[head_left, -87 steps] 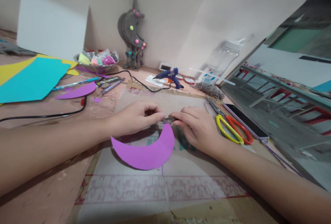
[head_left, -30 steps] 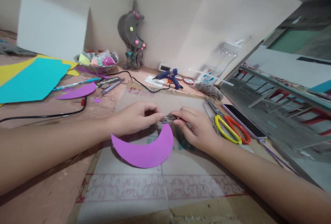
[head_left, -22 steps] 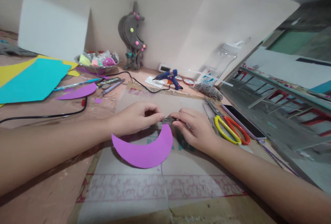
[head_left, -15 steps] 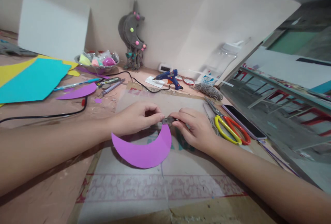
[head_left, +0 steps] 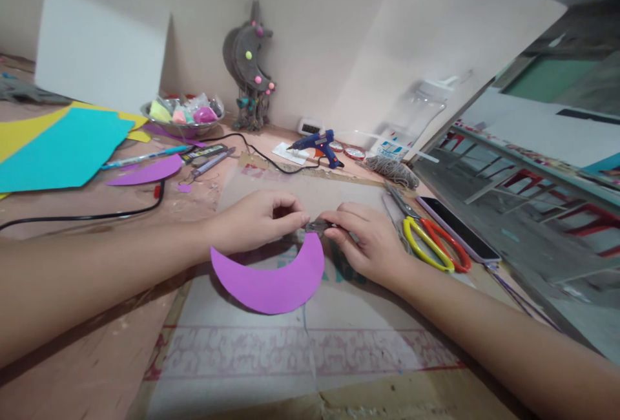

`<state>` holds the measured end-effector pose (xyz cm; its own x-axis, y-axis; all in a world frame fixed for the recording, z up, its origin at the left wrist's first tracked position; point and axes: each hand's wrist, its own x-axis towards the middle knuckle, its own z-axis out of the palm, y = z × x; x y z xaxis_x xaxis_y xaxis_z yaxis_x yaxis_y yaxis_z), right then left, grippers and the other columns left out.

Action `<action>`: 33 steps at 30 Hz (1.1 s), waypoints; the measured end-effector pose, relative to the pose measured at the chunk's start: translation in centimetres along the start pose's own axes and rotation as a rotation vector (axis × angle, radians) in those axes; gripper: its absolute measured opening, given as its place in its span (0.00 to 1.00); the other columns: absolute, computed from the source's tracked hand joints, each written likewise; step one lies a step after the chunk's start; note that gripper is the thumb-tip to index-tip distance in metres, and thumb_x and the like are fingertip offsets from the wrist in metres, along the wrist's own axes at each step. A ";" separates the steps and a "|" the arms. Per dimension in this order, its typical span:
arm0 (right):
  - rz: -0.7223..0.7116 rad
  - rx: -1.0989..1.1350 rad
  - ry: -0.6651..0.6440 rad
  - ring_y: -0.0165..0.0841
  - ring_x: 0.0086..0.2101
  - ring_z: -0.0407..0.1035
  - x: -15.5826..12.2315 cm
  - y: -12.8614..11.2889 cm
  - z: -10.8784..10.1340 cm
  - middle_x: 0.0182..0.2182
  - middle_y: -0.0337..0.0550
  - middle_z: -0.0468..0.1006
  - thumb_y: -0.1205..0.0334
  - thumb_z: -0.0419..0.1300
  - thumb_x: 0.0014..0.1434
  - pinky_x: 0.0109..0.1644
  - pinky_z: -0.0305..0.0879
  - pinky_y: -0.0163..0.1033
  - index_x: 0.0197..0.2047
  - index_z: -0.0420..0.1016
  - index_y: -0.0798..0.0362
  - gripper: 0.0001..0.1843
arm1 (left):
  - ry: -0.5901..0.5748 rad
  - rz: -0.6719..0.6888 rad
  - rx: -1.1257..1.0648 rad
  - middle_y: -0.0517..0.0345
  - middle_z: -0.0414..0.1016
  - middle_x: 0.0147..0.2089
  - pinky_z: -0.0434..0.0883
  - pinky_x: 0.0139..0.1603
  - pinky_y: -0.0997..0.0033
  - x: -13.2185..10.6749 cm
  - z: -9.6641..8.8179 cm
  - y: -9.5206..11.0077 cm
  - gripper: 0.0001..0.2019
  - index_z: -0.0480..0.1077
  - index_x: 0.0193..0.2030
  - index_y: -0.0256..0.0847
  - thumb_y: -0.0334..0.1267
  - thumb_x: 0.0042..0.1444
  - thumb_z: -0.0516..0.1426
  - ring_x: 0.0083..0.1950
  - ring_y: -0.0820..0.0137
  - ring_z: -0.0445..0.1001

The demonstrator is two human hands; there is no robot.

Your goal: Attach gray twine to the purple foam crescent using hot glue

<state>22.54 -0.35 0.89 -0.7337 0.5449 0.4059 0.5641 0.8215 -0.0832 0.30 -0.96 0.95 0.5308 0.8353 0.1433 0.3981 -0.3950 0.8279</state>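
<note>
A purple crescent-shaped paper cutout (head_left: 271, 281) lies on a clear plastic sheet (head_left: 300, 349) in front of me. My left hand (head_left: 254, 221) and my right hand (head_left: 371, 239) meet at the crescent's upper tip. Both pinch a small dark grey piece (head_left: 316, 226) there, fingers curled and pressed together. What the grey piece is cannot be made out.
Yellow and red scissors (head_left: 429, 242) and a phone (head_left: 458, 228) lie right of my right hand. A blue glue gun (head_left: 317, 143), its black cord (head_left: 87, 216), teal paper (head_left: 62, 148), another purple cutout (head_left: 145, 171), a bowl of pompoms (head_left: 183, 115) and a grey moon decoration (head_left: 249, 61) lie beyond.
Almost nothing moved. Both hands stay pinched at the crescent's tip, with only slight finger shifts and a small camera drift.
</note>
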 end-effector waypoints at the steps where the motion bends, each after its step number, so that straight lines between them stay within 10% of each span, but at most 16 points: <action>1: 0.001 0.001 0.001 0.31 0.30 0.64 0.0 0.0 0.0 0.30 0.44 0.72 0.58 0.49 0.64 0.34 0.57 0.37 0.44 0.72 0.56 0.14 | 0.000 0.003 0.002 0.62 0.68 0.24 0.61 0.26 0.78 0.0 0.0 0.0 0.14 0.68 0.29 0.37 0.44 0.58 0.50 0.26 0.76 0.66; 33: -0.006 0.007 -0.013 0.32 0.31 0.64 0.1 0.0 0.0 0.30 0.45 0.72 0.58 0.48 0.65 0.34 0.57 0.37 0.45 0.71 0.56 0.15 | -0.007 0.010 0.003 0.63 0.67 0.24 0.61 0.26 0.78 0.0 0.0 0.0 0.13 0.68 0.29 0.37 0.43 0.59 0.50 0.25 0.77 0.65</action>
<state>22.49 -0.31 0.90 -0.7417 0.5424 0.3945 0.5572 0.8258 -0.0878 0.31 -0.94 0.90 0.5400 0.8285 0.1481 0.3948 -0.4047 0.8248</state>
